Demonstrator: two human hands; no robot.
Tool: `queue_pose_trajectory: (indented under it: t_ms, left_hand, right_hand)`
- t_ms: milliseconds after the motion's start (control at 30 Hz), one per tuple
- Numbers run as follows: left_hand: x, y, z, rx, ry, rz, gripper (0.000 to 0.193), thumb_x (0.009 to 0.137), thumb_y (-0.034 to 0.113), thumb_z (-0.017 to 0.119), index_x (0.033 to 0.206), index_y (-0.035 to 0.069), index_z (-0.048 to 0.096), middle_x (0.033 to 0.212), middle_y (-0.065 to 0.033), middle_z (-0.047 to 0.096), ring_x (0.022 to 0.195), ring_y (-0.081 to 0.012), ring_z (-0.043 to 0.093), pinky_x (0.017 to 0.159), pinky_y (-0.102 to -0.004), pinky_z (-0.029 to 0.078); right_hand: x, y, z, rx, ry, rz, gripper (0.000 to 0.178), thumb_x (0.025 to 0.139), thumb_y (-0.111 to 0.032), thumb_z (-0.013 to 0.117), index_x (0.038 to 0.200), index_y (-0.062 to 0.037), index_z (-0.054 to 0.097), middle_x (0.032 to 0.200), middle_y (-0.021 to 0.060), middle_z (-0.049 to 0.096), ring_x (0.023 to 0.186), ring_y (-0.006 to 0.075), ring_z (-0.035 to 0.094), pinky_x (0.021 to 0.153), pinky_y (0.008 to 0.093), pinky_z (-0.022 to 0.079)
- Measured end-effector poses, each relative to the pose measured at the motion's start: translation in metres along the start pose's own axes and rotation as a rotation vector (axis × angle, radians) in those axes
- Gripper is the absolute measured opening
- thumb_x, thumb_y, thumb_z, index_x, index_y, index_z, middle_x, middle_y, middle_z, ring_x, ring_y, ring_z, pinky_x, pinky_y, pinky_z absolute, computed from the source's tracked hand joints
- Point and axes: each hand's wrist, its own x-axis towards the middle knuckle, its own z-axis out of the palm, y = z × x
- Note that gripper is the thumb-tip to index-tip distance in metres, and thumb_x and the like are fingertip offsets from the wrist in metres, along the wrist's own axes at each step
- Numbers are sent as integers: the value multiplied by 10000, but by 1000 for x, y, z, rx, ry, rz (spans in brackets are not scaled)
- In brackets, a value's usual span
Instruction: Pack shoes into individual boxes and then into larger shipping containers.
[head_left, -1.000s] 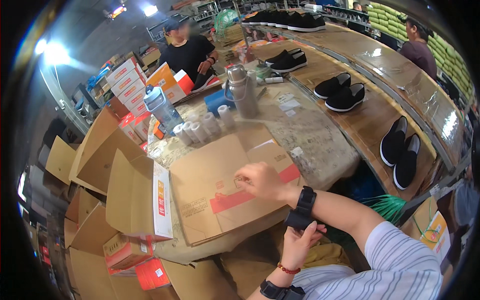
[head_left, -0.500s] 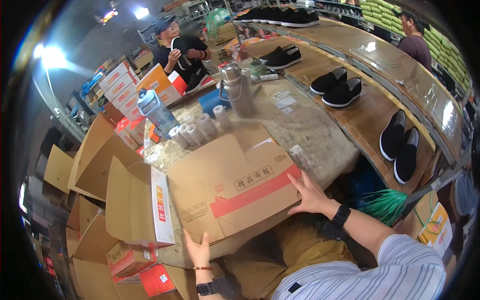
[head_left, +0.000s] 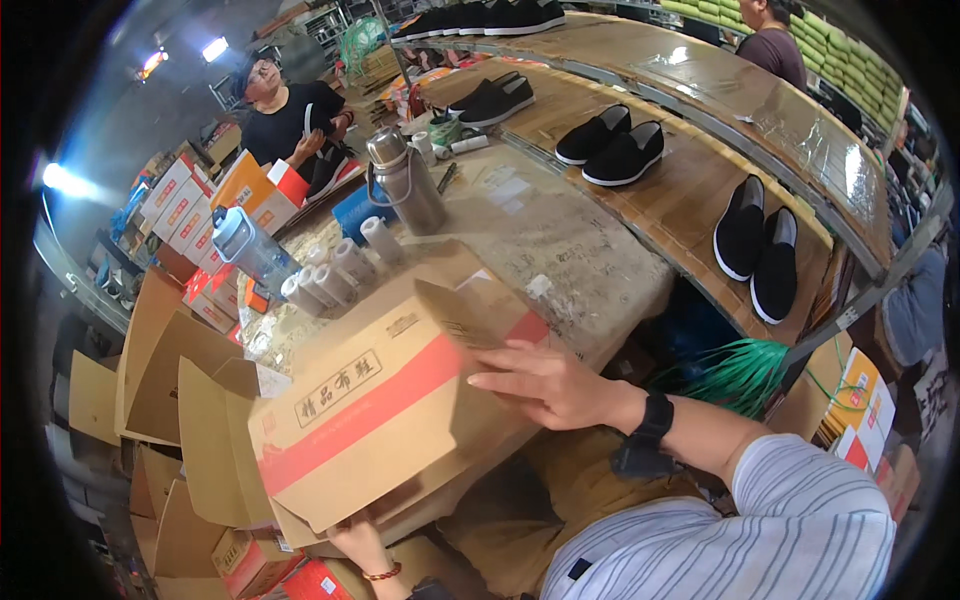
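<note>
A brown cardboard box (head_left: 390, 420) with a red stripe and dark printing is partly opened out and tilted on the table in front of me. My right hand (head_left: 560, 388) presses on its right side, fingers together along the cardboard. Under the near left edge, my left hand (head_left: 362, 545) grips the box from below. Most of the left fingers are hidden behind the cardboard. A flap stands raised at the right side of the box, and flat cardboard shows beneath it.
Beyond the box stand white rolls (head_left: 352, 262), a metal flask (head_left: 408, 190) and a blue jug (head_left: 250, 245). Black shoes (head_left: 622, 150) sit on the wooden shelf at right. Open cartons (head_left: 215, 440) crowd the left. A co-worker (head_left: 290, 125) holds a shoe across the table.
The box has gone from lying flat to partly opened and tilted, shifting left. My right hand moved left onto its side; my left hand went under the near edge. The view has shifted.
</note>
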Motion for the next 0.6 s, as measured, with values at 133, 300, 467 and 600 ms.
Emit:
queue_pose_trajectory:
  t_ms: [133, 300, 467, 600]
  left_hand:
    - [-11, 64, 9, 128, 191, 835, 603, 955, 379, 451, 1328, -85, 354, 1391, -192, 372, 1241, -260, 395, 1020, -399, 328]
    - [20, 104, 12, -130, -40, 935, 602, 945, 448, 417, 1304, -33, 372, 1287, -155, 435, 1191, -252, 431, 1017, -386, 332]
    - [75, 102, 27, -504, -531, 501, 569, 952, 429, 430, 1329, 9, 357, 1250, -109, 480, 1106, -210, 506, 926, -355, 428]
    - [85, 116, 38, -324, -503, 457, 575, 955, 414, 437, 1357, 13, 343, 1246, -109, 499, 1052, -189, 550, 873, -328, 466]
  right_hand:
    - [31, -6, -29, -84, 197, -40, 592, 795, 21, 570, 1351, -117, 420, 1083, 135, 608, 964, 311, 601, 789, 341, 497]
    - [73, -34, -57, -51, 275, -38, 547, 773, 35, 582, 1296, -69, 465, 1044, 122, 596, 945, 318, 571, 835, 349, 477]
    - [92, -67, -24, -208, 135, -401, 456, 725, -186, 695, 1159, -103, 580, 1030, 72, 580, 1012, 242, 547, 894, 379, 423]
    - [124, 22, 26, -33, -216, -9, 344, 865, -316, 555, 1078, -55, 625, 998, 165, 644, 978, 301, 591, 909, 390, 404]
